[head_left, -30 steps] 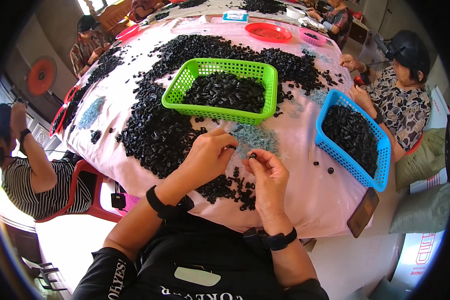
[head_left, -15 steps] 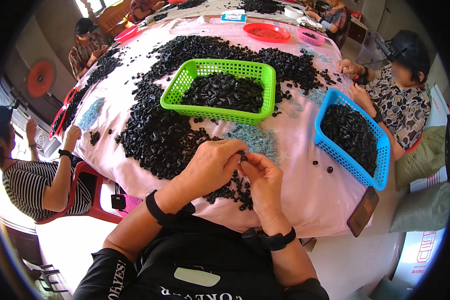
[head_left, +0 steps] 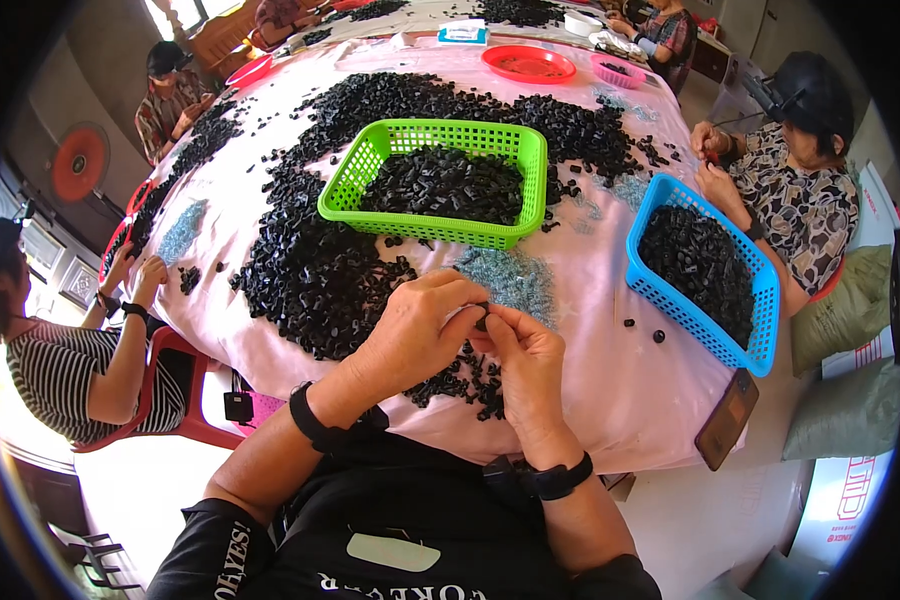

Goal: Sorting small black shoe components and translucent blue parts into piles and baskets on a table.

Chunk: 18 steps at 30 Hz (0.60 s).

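Close to the table's near edge, my left hand (head_left: 420,325) and my right hand (head_left: 526,360) meet, fingertips pinched together. Between them is a small black part (head_left: 482,318), mostly covered by the fingers; its exact kind is too small to make out. Under and left of my hands spreads a large heap of small black parts (head_left: 315,255). Just beyond my fingers lies a pile of small clear bluish pieces (head_left: 510,280). A green plastic basket (head_left: 425,232) holding many black parts stands past that, partly on the heap.
At the right, a blue basket (head_left: 765,340) of black parts stands near a phone (head_left: 727,420) on the table edge. Two loose parts lie beside it. A red tray (head_left: 528,65) and pink basket (head_left: 620,72) are farther back. Co-workers (head_left: 805,180) sit around the pink-clothed table (head_left: 610,400).
My hands stay together, with the black part turned slightly between the fingertips. At the left, a co-worker's raised hand has come down to the table edge.
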Available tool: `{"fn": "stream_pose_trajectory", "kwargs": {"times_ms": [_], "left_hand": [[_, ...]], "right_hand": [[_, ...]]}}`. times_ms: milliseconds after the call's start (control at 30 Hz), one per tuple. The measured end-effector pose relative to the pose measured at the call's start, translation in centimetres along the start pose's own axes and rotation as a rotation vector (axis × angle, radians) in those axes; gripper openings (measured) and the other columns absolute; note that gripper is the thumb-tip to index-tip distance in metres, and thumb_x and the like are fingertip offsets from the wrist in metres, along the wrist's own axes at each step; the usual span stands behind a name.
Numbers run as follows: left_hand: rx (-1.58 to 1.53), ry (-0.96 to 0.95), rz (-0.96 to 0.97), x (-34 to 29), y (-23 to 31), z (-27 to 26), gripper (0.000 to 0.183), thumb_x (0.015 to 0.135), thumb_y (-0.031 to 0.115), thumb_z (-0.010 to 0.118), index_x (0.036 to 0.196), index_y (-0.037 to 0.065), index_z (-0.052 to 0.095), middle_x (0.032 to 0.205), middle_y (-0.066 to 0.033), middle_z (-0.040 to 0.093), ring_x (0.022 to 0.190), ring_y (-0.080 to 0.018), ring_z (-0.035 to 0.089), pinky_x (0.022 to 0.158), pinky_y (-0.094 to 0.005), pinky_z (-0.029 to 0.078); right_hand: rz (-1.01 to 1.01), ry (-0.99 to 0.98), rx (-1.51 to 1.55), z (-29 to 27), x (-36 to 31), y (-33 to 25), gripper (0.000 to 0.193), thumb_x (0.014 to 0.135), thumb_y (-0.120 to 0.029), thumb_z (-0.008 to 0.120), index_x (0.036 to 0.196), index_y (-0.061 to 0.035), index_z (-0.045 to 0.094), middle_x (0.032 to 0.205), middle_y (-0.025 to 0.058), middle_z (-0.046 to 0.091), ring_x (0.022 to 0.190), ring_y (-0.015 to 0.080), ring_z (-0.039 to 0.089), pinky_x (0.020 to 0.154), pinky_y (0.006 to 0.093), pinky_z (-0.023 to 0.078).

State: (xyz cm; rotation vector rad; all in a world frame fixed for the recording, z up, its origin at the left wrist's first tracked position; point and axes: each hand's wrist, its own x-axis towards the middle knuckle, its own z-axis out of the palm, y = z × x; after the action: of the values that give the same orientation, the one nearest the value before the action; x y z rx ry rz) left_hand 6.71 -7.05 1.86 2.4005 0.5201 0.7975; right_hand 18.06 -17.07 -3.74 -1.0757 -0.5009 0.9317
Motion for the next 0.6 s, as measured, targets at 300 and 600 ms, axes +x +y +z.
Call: {"fn": "stream_pose_trajectory", "kwargs": {"times_ms": [300,600], "left_hand": [[0.142,0.022,0.176,0.0,0.4,0.3,0.013,0.086,0.003,0.066,0.097,-0.004,0.068,0.093,-0.0173,0.068,0.085,-0.0367,0.067,0.078,-0.0405,0.054],[0.178,-0.112,0.236,0.3,0.8,-0.5,0.036,0.074,0.011,0.080,0.104,-0.002,0.066,0.100,-0.0156,0.065,0.090,-0.0359,0.065,0.080,-0.0419,0.054]], "right_hand": [[-0.012,-0.020,0.086,-0.1,-0.1,-0.1,0.021,0.097,-0.010,0.066,0.112,0.0050,0.070,0.092,0.0071,0.072,0.078,0.0114,0.069,0.069,0.0224,0.055],[0.031,0.000,0.054,-0.6,0.0,-0.1,0.015,0.095,-0.010,0.069,0.101,0.0040,0.072,0.085,0.0036,0.070,0.070,0.0086,0.065,0.066,0.0212,0.054]]}}
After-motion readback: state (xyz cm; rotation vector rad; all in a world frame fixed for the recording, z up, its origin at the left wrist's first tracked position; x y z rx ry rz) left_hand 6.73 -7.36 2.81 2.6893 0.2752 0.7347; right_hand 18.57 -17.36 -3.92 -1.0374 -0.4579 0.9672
